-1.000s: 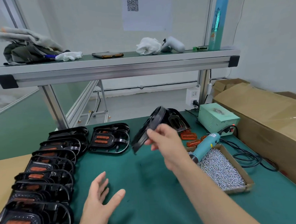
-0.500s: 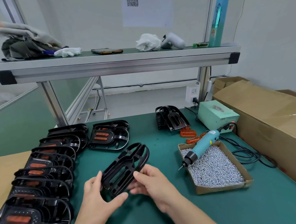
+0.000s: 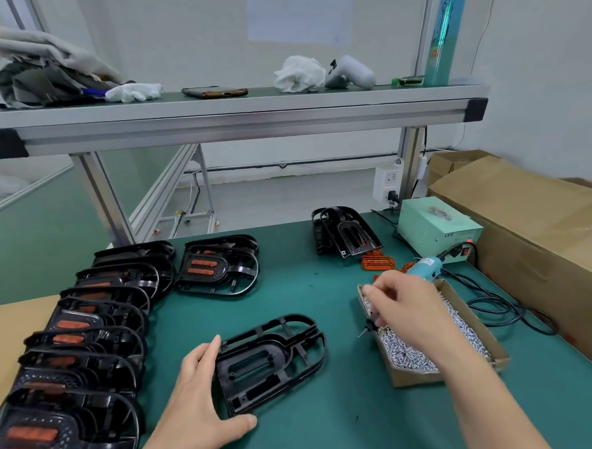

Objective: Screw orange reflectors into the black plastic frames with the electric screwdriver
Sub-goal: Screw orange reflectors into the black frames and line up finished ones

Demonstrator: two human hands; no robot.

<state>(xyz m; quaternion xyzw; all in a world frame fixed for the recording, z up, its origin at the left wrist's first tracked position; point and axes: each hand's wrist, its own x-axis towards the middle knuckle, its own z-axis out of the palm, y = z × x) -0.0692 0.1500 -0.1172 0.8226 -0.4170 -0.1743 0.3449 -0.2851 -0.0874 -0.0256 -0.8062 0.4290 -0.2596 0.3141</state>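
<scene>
Left grip (image 3: 194,398) flat against black frame (image 3: 271,359); right grip (image 3: 405,308) blurred, unclear, before LED box (image 3: 435,230).

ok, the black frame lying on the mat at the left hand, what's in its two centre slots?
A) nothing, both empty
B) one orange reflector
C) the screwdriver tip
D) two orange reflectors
A: the black frame touched by the left hand shows no orange in either slot, unlike the finished frames farther left, which each carry orange reflectors.
</scene>
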